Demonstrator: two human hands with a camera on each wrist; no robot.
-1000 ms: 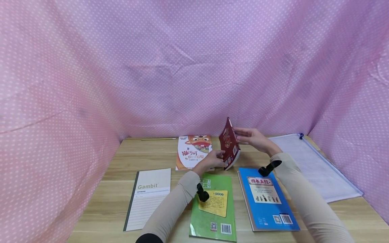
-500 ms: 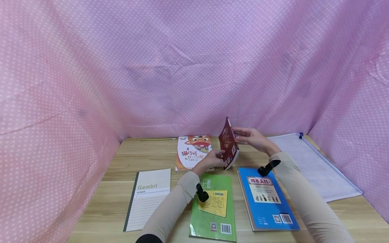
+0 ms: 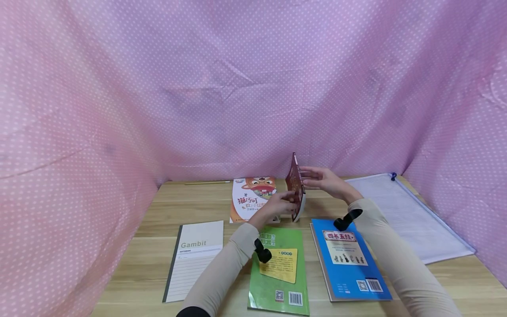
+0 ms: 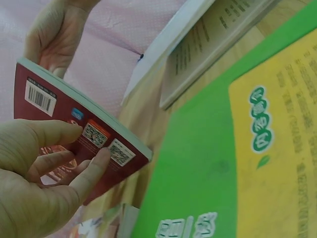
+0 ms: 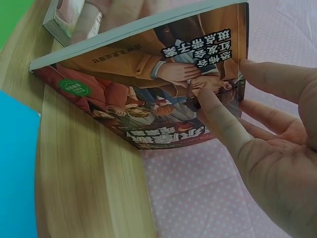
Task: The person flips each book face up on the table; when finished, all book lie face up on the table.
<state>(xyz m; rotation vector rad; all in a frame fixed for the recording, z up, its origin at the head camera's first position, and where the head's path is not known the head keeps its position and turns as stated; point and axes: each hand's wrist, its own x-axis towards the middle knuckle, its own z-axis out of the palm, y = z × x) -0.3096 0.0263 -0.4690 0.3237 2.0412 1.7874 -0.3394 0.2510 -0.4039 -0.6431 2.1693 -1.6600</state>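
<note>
A maroon-backed paperback book [image 3: 295, 187] stands nearly upright on the wooden table, between my two hands. My left hand [image 3: 277, 204] is at its left, and in the left wrist view its fingers [image 4: 91, 173] spread loosely against the back cover near the QR codes. On the other side is my right hand [image 3: 326, 181], its fingers fairly straight. The right wrist view shows a digit [image 5: 220, 116] lying on the illustrated front cover [image 5: 163, 84], with other fingertips at the cover's edge. Neither hand visibly wraps round the book.
Left of the book lies a cat picture book [image 3: 249, 200]. Nearer me are a Gambit notebook [image 3: 196, 259], a green book [image 3: 277, 295] and a blue book [image 3: 348, 275]. A white mesh zip pouch [image 3: 412, 220] lies right, a thin stick [image 3: 207, 182] at the back left.
The maroon book has swung from leaning and showing its back cover to nearly edge-on. My right hand has shifted slightly left; the left fingers now lie flatter along the cover.
</note>
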